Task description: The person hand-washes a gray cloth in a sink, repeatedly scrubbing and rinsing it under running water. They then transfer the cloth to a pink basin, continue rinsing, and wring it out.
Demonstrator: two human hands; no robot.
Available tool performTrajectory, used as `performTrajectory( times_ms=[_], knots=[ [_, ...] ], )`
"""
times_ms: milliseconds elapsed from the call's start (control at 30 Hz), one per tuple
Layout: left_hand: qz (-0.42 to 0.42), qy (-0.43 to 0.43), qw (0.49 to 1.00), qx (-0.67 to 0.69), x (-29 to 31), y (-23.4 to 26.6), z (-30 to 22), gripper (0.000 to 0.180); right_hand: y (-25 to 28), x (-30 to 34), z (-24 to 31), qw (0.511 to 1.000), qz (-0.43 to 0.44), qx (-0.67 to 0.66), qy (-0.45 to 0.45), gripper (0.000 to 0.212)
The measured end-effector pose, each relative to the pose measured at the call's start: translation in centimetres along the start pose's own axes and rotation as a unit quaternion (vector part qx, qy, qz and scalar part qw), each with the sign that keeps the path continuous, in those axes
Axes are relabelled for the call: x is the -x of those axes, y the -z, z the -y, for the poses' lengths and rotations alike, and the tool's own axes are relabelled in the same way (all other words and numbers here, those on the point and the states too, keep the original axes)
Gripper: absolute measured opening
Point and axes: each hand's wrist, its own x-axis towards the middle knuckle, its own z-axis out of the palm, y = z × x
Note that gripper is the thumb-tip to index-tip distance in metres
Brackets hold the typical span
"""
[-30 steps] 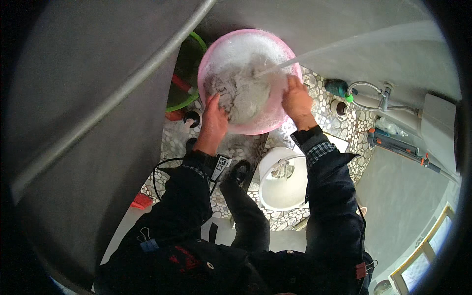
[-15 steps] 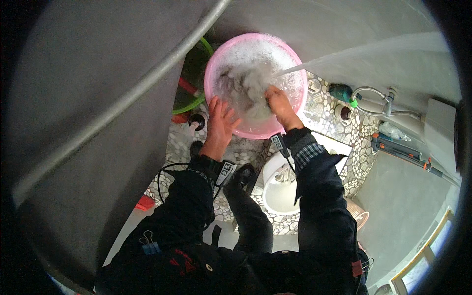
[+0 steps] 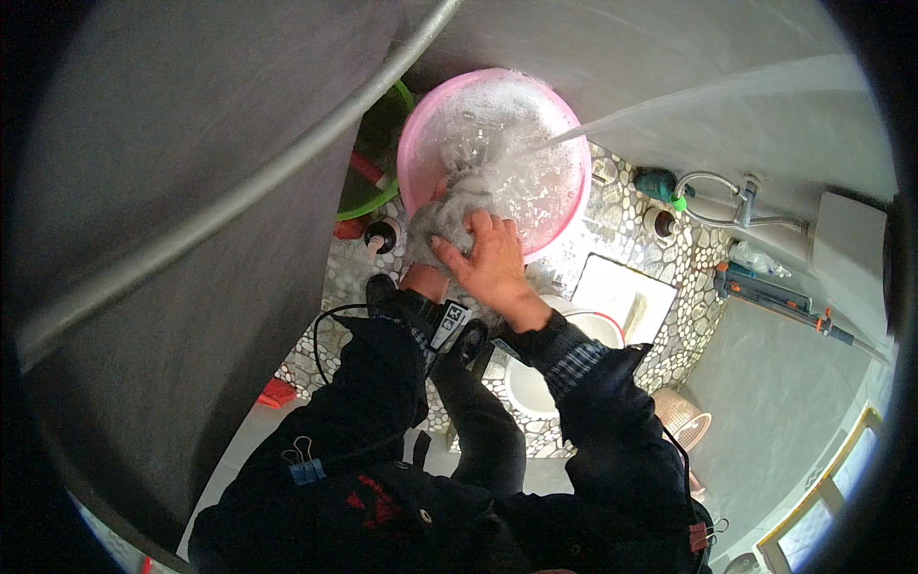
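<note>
A pink basin (image 3: 406,143) holds foamy water. Wet grey fluffy cloth (image 3: 464,201) is bunched from the water over the basin's near left rim. My right hand (image 3: 492,263) presses down on this cloth, its fingers bent into the fabric and the thumb toward the left. Under the cloth is my left hand (image 3: 424,281); only the part near the wrist shows plainly, so its grip is hidden. A stream of water (image 3: 660,105) comes in from the right and lands in the basin.
A green tub (image 3: 368,201) with a red item stands left of the basin, near a dark bottle with a pump (image 3: 382,235). A white bucket (image 3: 535,387) is at my right foot. Right are a tap (image 3: 749,196), a green bottle (image 3: 655,184) and a basket (image 3: 684,418). A pipe (image 3: 258,182) crosses left.
The grey cloth has come up from the water onto the near left rim. My right hand has moved left and nearer onto it, and my left hand has gone underneath.
</note>
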Motion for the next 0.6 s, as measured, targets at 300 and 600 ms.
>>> performTrajectory(
  times_ms=[300, 600],
  knots=[
    [-0.061, 0.063, 0.996, -0.027, -2.8, -0.8, 0.6, 0.028, -2.8, -5.2, -4.2, 0.991, -0.068, 0.043, -0.102, 0.046],
    [-0.157, 0.183, 0.875, 0.42, -1.2, -1.1, -4.3, 0.047, 3.8, -9.6, -15.4, 0.973, -0.025, 0.072, -0.217, 0.045]
  ],
)
